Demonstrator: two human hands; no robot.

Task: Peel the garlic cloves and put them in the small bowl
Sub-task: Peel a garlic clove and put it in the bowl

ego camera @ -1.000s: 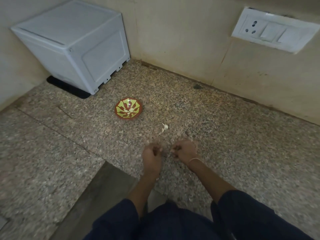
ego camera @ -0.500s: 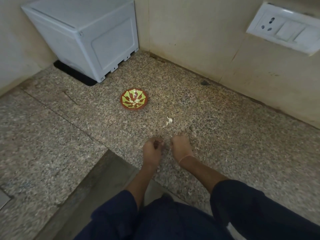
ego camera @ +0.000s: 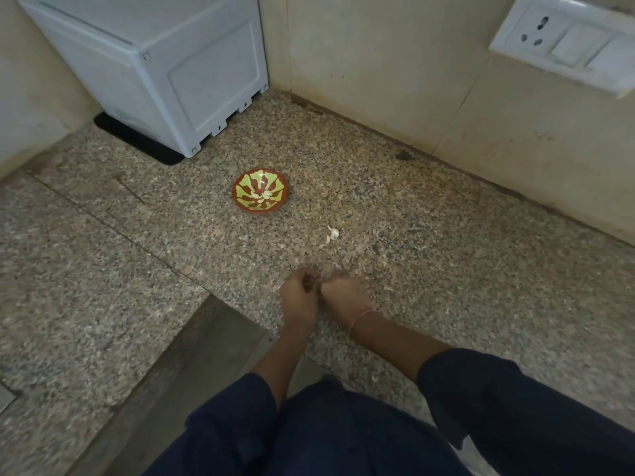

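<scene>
Nearest the camera, dark sleeves point(ego camera: 515, 407) run up into two bare forearms that meet over the counter point(ego camera: 464, 276). Left hand point(ego camera: 299, 294) and right hand point(ego camera: 345, 293) sit knuckle to knuckle, both with fingers curled in and tips meeting on the far side. That reads to me as a pinch on a clove mid-peel, but the clove is hidden in the fingers and I can't make it out. A thin thread point(ego camera: 360, 316) circles the right wrist.

Now the bit that matters. The bowl point(ego camera: 244, 187) sits farther out and to the left of the hands, well apart from them. So the drop goes far-left, and the left hand is the nearer one for it. Pale peeled cloves point(ego camera: 263, 196) already lie in its middle. Nothing stands on the line from hands to bowl.

Off that line, far and a touch right of the right hand, a loose clove point(ego camera: 333, 231) lies on the counter. A scrap of skin point(ego camera: 327, 239) lies just beside it. It's too small for me to call its long axis. The right hand is nearer that one.

Farther back, a white box point(ego camera: 154, 73) on a black mat point(ego camera: 137, 142) fills the far-left corner, well clear of the bowl. A dark speck point(ego camera: 403, 154) sits at the foot of the far wall point(ego camera: 378, 63). A socket plate point(ego camera: 563, 46) hangs high on the right.
</scene>
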